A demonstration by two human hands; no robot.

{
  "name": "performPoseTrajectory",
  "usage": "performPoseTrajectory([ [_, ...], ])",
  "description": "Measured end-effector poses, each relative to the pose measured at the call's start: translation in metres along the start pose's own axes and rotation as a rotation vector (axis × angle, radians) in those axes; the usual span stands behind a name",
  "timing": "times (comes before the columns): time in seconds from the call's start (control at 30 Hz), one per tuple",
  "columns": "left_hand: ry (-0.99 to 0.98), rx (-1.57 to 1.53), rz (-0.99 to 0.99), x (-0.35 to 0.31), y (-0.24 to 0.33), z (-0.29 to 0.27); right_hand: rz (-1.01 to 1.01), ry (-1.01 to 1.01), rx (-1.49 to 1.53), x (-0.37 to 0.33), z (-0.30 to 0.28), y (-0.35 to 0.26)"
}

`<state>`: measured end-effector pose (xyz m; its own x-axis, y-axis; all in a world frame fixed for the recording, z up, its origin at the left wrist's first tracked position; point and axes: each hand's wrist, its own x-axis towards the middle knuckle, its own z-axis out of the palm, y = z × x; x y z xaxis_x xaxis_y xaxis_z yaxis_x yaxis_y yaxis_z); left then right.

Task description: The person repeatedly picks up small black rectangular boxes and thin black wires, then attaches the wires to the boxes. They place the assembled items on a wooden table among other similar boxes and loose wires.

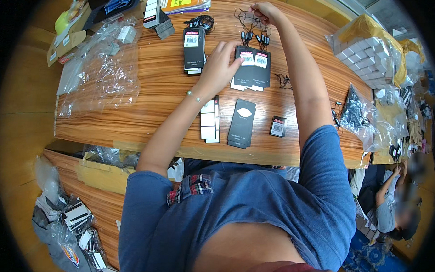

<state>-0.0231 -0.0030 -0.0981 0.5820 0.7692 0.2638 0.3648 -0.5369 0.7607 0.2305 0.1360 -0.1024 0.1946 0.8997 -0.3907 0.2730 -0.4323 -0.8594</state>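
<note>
Side by side on the wooden table lie black hang tags (256,78) with white-and-pink stickers, white card edges showing beneath them. My left hand (217,69) reaches over their left edge, fingers stretched out and thumb touching a tag. Beyond them, my right hand (267,14) pinches the far loops of the black tag strings (248,24), which run up from the tags. Left of my left hand is another stack of stickered tags (191,53) with bunched strings (203,22). Nearer me sit plain black tags (241,125), a white sticker strip (208,122) and a small stickered black card stack (277,126).
Loose black strings (283,81) lie by my right forearm. A clear plastic bag (105,77) covers the left side. At the right are a bag of small white boxes (363,56) and a bag of black strings (355,109). A co-worker (390,202) sits at lower right.
</note>
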Motion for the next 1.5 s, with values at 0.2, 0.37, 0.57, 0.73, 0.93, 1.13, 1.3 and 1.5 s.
performPoseTrajectory([
  [0.2, -0.184, 0.157, 0.262, -0.03, 0.009, -0.006, -0.067, 0.241, -0.241, 0.051, -0.035, 0.033],
  [0.37, -0.385, 0.261, 0.29, -0.057, 0.01, -0.015, -0.579, 0.316, -0.169, -0.068, 0.002, 0.035],
  [0.57, -0.489, 0.26, 0.341, -0.067, 0.0, -0.002, -0.36, 0.077, -0.522, -0.302, 0.028, 0.1],
  [0.73, -0.394, 0.254, 0.395, -0.071, -0.003, -0.003, -0.274, 0.302, -0.605, -0.351, 0.054, 0.134],
  [0.93, -0.517, -0.377, -0.049, -0.071, -0.002, -0.007, -0.227, 0.324, -0.22, -0.348, 0.051, 0.15],
  [1.13, -0.549, -0.642, -0.214, -0.071, 0.026, 0.0, -0.313, 0.329, 0.255, -0.353, 0.071, 0.123],
  [1.3, -0.538, -0.723, -0.123, -0.065, 0.026, 0.026, -0.383, 0.451, 0.142, -0.337, 0.092, 0.114],
  [1.5, -0.535, -0.823, -0.224, -0.062, 0.024, 0.026, -0.208, 0.725, -0.267, -0.315, 0.036, 0.144],
])
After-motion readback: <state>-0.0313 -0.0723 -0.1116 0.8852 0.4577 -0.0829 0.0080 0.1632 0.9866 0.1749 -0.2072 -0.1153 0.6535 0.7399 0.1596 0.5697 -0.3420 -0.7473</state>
